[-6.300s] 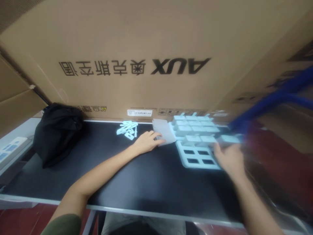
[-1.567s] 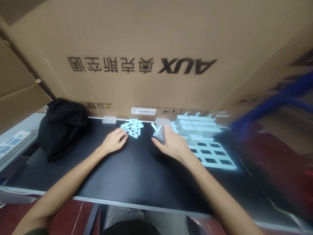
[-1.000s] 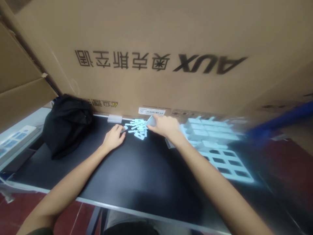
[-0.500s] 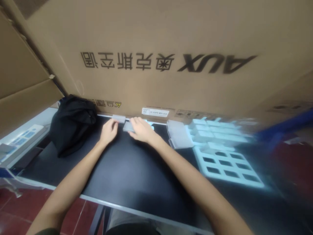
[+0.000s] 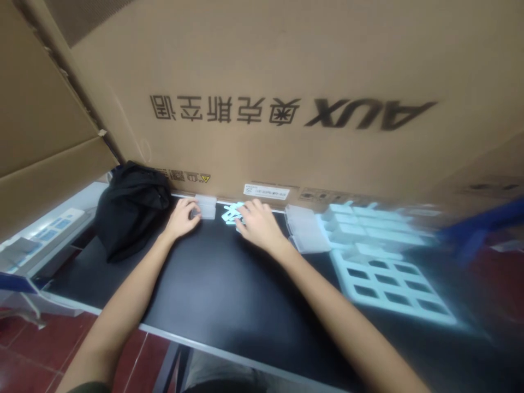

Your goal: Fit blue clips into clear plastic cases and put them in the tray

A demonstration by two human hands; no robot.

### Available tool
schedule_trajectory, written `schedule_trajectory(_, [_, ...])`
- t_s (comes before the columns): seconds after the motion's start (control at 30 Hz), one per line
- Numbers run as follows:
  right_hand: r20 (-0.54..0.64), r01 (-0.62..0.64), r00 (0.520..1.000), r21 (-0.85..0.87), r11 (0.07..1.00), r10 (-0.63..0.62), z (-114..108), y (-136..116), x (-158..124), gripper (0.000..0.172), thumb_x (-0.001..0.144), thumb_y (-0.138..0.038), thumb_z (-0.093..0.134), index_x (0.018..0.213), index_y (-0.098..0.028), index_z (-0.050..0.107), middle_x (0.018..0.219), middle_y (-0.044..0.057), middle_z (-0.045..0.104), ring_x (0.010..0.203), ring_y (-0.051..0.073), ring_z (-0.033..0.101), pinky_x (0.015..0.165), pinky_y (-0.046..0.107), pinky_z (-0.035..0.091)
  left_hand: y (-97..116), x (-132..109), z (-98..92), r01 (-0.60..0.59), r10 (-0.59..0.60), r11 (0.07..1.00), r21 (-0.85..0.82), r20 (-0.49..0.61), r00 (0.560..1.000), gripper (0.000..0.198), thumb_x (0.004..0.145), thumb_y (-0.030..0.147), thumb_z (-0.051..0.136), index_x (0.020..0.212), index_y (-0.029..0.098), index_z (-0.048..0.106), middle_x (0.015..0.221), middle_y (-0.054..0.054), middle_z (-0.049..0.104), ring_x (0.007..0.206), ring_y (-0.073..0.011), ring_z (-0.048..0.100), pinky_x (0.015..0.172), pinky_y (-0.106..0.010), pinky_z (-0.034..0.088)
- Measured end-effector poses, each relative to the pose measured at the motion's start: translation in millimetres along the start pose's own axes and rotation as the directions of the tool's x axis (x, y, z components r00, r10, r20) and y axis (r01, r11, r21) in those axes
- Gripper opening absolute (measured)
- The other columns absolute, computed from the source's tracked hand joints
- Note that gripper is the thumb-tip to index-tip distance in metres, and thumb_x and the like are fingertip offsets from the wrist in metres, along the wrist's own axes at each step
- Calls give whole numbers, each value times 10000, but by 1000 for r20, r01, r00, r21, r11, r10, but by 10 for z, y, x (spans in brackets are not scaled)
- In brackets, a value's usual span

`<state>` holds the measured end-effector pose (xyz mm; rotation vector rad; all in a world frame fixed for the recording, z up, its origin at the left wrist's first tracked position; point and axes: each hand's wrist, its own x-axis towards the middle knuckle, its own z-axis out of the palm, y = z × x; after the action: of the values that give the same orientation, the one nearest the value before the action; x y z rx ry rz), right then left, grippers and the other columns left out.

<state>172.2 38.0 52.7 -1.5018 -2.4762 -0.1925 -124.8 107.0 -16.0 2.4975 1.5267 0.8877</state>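
Note:
On the black tabletop (image 5: pixel 213 284), near its far edge, lies a small translucent plastic case (image 5: pixel 207 208) with its lid folded back. My left hand (image 5: pixel 183 217) curls its fingers and thumb around the case's left end. A loose heap of small light-blue pieces (image 5: pixel 231 214) sits just right of the case; they are too small to name. My right hand (image 5: pixel 261 226) reaches over the heap's right side, fingers bent and thumb apart, its fingertips at the pieces. No piece is clearly gripped in it.
Right of my hands are frosted plastic cases (image 5: pixel 308 229), light-blue bins (image 5: pixel 368 222) and a light-blue grid tray (image 5: pixel 399 310). A black cloth bag (image 5: pixel 133 210) lies at left, beside a white box (image 5: pixel 51 234). A large cardboard box (image 5: pixel 262 147) walls off the back.
My right hand has let go of the translucent case part and shifted right onto the light-blue pieces, now uncovered. The case lies by my left hand. The view has shifted slightly.

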Motion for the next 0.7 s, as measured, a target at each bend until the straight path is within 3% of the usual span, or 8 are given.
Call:
schedule_trajectory(0.1, [100, -113, 987, -95, 989, 122, -85, 238, -382, 419, 1040, -296, 365, 1109, -113, 736, 1138, 194, 705, 1141, 335, 505, 918, 452, 368, 4, 6, 6, 6, -6, 1000, -15, 12, 1000, 124, 899, 307, 606, 990, 235, 648, 1366, -72, 641, 1318, -294, 523, 1145, -509, 459])
schedule_trajectory(0.2, [214, -137, 963, -146, 980, 166, -57, 320, -609, 413, 1011, -240, 374, 1026, -114, 767, 1054, 188, 728, 1124, 335, 525, 905, 454, 363, 1, 4, 2, 13, -13, 1000, -21, 8, 1000, 170, 901, 294, 586, 1051, 233, 636, 1354, -80, 655, 1317, -290, 531, 1146, -504, 463])
schedule_trajectory(0.4, [281, -157, 940, -153, 976, 195, 63, 244, -561, 403, 994, -232, 394, 1034, -100, 773, 1103, 202, 722, 1133, 328, 531, 924, 469, 367, -46, -1, 15, 31, -31, 999, -20, -7, 999, 191, 900, 282, 567, 1074, 229, 623, 1329, -80, 681, 1298, -282, 558, 1151, -494, 465])
schedule_trajectory(0.57, [213, -180, 956, -113, 977, 201, 30, 226, -502, 425, 967, -225, 416, 1256, -91, 698, 1308, 214, 660, 1182, 335, 522, 933, 468, 385, -62, -4, 23, 44, -45, 999, -17, -6, 999, 226, 883, 265, 560, 1096, 229, 626, 1339, -82, 680, 1308, -287, 554, 1160, -499, 458])
schedule_trajectory(0.7, [-52, -242, 969, 3, 970, 242, -205, 385, -901, 479, 989, -258, 375, 1389, -139, 610, 1368, 185, 643, 1228, 324, 546, 987, 456, 406, -30, -1, 13, 36, -36, 999, 0, -26, 999, 243, 919, 286, 537, 1139, 227, 619, 1328, -83, 677, 1297, -288, 553, 1142, -490, 467])
